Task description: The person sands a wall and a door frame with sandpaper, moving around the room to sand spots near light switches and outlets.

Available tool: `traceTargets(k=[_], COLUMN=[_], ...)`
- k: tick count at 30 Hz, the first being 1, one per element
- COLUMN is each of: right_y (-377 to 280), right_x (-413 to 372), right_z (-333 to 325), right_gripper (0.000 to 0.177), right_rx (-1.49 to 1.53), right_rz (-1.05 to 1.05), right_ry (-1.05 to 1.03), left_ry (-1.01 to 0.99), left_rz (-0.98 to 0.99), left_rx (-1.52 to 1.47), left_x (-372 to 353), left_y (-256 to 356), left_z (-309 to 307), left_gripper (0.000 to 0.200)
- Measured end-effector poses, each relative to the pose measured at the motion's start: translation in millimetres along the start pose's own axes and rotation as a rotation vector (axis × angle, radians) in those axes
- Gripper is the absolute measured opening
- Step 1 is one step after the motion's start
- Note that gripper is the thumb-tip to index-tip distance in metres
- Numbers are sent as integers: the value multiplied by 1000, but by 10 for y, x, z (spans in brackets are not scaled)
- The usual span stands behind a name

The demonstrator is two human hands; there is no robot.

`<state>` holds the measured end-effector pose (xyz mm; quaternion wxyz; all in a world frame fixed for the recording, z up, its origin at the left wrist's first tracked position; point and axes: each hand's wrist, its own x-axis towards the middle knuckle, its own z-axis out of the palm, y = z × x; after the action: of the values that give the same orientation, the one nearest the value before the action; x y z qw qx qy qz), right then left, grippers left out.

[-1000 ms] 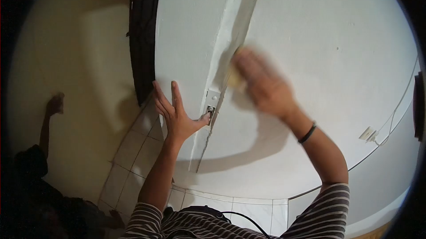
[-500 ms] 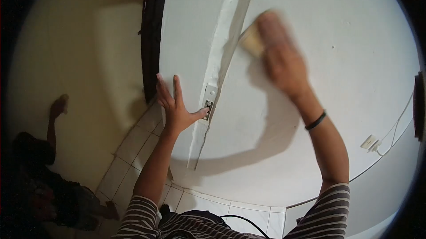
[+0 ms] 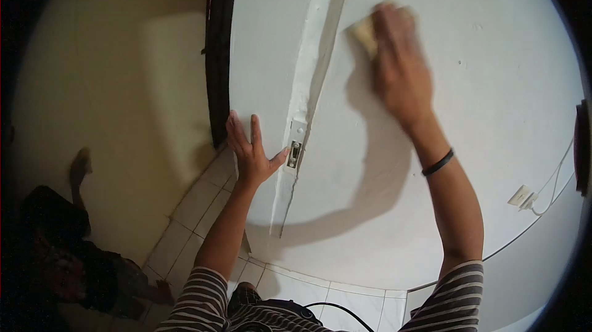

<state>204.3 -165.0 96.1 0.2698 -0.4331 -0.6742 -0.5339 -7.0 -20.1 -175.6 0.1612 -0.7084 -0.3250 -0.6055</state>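
Observation:
My right hand (image 3: 404, 67), blurred by motion, grips a yellowish-tan pad (image 3: 365, 36) against the white wall (image 3: 481, 110), right of a long rough groove (image 3: 316, 42). The fingers cover much of the pad, and what it is made of cannot be told. Lower down, my left hand (image 3: 251, 154) lies on the wall's narrow left strip with its fingers spread, holding nothing. Its thumb tip is right at a small metal fitting (image 3: 295, 152) set into the groove.
A dark frame (image 3: 221, 54) runs along the wall's left edge, with a cream wall (image 3: 92, 85) beyond. Low on the left is a person in dark clothes (image 3: 58, 221), one arm raised. A plug and socket (image 3: 522, 197) with a white cable are at right. White tiles (image 3: 185, 233) cover the floor.
My right hand has moved slightly up and right across the wall with the pad. My left thumb has drawn back from over the metal fitting to its left edge. The view has shifted slightly.

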Motion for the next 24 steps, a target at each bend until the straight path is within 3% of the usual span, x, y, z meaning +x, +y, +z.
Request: traceTargets(k=[1,5,9,14,15,18,19,20,23,24], right_y=[-139,-522,-153,174,-7,-489,-574,-570,-189,-72], right_x=[-126,-665,-287,167,-8,-778,-974,-1024,-532,-302], right_z=[104,368,173,2,46,309,349,335,82,-14], right_gripper=[52,57,57,65,62,59,52,52,57,59], right_rx=[183,58,178,-224,-15,378,334,308,298,124], right_rz=[38,-536,-360,-131,-80,-305,-526,-576,-316,-260], right_ry=[-68,-313,-199,175,76,-387,-453,-463,-335,-192], left_ry=[7,43,65,121,125,89,89,93,128,132], left_rz=[5,29,29,24,25,39,44,51,60,64], left_rx=[3,11,19,38,36,20,15,11,0,-3], left_x=[-7,-20,-27,-13,-22,-17,-41,-52,-23,-24], left_y=[4,-7,-33,-42,-40,-43,-44,-56,-76,-79], left_z=[11,45,91,117,115,90,85,94,132,132], left_gripper=[117,113,110,106,105,105,105,105,105,105])
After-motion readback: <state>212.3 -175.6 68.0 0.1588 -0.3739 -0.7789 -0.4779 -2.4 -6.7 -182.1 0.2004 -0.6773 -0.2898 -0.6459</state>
